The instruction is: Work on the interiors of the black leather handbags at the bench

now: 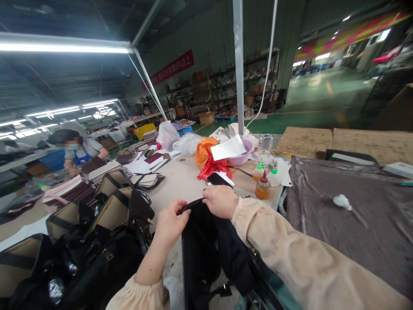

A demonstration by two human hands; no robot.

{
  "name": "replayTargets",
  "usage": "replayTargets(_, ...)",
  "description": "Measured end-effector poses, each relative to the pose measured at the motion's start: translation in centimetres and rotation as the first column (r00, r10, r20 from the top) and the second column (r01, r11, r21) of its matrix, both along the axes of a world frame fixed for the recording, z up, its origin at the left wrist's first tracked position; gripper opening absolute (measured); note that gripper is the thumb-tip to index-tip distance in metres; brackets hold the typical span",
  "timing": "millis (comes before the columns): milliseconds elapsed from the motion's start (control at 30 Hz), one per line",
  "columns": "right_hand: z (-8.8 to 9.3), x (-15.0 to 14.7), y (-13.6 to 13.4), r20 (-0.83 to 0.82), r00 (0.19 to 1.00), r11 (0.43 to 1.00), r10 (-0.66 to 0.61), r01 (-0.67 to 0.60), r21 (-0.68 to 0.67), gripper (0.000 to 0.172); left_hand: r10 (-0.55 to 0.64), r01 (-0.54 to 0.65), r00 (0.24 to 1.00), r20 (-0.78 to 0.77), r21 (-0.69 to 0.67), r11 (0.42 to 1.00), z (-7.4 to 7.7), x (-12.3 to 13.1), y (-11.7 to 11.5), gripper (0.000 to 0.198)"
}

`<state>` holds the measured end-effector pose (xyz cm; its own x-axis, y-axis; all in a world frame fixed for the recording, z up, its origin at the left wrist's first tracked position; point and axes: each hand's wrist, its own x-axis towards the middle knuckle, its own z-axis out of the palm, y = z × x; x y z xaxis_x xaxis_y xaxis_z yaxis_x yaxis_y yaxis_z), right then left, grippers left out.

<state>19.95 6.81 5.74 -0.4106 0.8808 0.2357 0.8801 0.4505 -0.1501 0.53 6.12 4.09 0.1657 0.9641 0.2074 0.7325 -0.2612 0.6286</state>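
A black bag (pixel 201 241) stands in front of me at the table's near edge, its top edge held up between my two hands. My left hand (pixel 171 221) pinches that edge at its left corner, thumb and fingers pressed together. On the same edge, a little to the right, my right hand (pixel 221 200) is closed with its fingers curled over the fabric. Straps and small metal fittings hang lower on the bag. Just beyond my right hand lies a dark phone (pixel 217 178). Several more black bags (pixel 109 254) with beige insides are heaped at my left.
Glue bottles (pixel 263 187), a lilac basin (pixel 241 155) and an orange plastic bag (pixel 206 150) stand behind my hands. A brown-covered surface (pixel 342 228) with a white wad (pixel 342 201) is at right. A metal post (pixel 238 64) rises behind. A co-worker (pixel 82 150) sits at far left.
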Motion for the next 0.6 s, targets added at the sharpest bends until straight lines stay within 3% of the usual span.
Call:
replayTargets(100, -0.14, 0.06, 0.01, -0.005, 1.0, 1.0, -0.01, 0.01, 0.006, 0.025, 0.014, -0.015, 0.996, -0.083, -0.015, 1.0, 0.33, 0.2, 0.03, 0.018)
replayTargets(267, -0.23, 0.14, 0.01, -0.015, 1.0, 1.0, -0.012, 0.012, 0.022, 0.024, 0.049, -0.05, 0.994, -0.093, -0.011, 0.999, 0.76, 0.5, -0.18, 0.018)
replayTargets(600, -0.56, 0.04, 0.11, -0.028, 1.0, 0.999, -0.012, 0.013, 0.033, 0.024, 0.034, -0.024, 0.982, -0.185, 0.056, 0.998, 0.24, 0.5, 0.28, 0.016)
